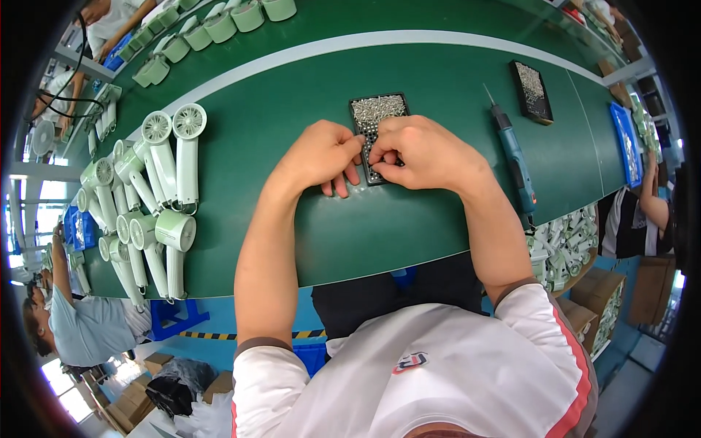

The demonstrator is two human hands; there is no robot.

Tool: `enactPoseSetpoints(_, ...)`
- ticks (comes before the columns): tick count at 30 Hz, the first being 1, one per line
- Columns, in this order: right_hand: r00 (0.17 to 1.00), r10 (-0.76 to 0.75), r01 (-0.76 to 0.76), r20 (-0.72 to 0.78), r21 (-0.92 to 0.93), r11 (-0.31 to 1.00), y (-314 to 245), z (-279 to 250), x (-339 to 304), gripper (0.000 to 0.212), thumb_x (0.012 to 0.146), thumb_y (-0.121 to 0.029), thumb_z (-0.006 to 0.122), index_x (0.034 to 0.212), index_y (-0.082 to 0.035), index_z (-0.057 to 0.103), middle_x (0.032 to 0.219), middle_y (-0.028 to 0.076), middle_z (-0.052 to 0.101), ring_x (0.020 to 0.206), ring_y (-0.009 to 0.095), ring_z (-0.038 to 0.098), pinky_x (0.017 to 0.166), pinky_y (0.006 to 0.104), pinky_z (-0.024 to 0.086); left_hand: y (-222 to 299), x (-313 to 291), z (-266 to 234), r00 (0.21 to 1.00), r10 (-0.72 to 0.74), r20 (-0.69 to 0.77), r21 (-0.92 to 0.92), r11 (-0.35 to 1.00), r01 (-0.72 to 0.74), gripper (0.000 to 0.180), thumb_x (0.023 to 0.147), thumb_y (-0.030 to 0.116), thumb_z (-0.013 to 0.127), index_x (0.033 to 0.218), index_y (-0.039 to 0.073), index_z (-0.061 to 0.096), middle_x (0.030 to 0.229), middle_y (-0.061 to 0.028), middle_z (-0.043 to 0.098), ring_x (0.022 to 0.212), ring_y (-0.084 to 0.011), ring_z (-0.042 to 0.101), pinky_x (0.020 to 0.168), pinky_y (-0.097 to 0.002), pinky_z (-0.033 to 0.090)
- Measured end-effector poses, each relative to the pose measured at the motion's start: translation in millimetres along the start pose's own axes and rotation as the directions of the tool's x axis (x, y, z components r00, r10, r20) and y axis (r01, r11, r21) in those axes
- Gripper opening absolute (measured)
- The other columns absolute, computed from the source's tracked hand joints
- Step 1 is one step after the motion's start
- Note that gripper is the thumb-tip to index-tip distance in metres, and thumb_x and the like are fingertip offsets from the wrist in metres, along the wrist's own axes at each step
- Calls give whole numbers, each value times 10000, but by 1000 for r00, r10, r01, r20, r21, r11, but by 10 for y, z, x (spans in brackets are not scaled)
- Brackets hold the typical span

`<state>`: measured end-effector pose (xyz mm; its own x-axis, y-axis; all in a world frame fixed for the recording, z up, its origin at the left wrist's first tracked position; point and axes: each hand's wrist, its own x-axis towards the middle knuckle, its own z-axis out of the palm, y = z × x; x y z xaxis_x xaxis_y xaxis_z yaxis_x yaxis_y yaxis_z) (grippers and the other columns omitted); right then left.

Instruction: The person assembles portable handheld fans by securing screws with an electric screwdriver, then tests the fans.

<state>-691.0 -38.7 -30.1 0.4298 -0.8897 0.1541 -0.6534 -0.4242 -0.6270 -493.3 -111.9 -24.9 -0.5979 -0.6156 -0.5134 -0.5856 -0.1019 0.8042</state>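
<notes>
Both my hands are at a small black tray on the green worktable. Loose silvery screws are heaped in its far half, and rows of small holes show in the near half. At the tray's left edge is my left hand, thumb and forefinger closed together, the other fingers curled downward; anything between them is too small to see. Over the tray's right side, my right hand bends its fingers into a pinch above the holes. Whatever its fingertips hold is hidden.
A teal electric screwdriver lies to the right, near a second black screw tray. Several pale green handheld fans stand grouped at the left. Round green housings line the far side. Co-workers are at both sides.
</notes>
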Motion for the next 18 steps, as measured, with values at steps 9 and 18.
enactPoseSetpoints(9, 1000, -12, 12, 8, 4, 1000, 3, 59, 15, 44, 766, -58, 734, 802, -36, 722, 777, 71, 640, 681, 217, 656, 621, 349, 526, -19, -21, 13, 1000, 4, -14, -3, 1000, -4, 373, 1037, 250, 525, 832, -35, 651, 690, -126, 704, 471, -181, 654, 374, -279, 473)
enactPoseSetpoints(18, 967, -10, 19, -255, 34, 999, 72, -81, 36, 76, 813, -81, 766, 852, -22, 737, 768, 70, 634, 650, 198, 618, 580, 327, 483, -20, -7, 1, 1000, -5, -2, 11, 1000, 5, 365, 1026, 221, 511, 847, -66, 648, 726, -154, 723, 487, -196, 675, 386, -313, 498)
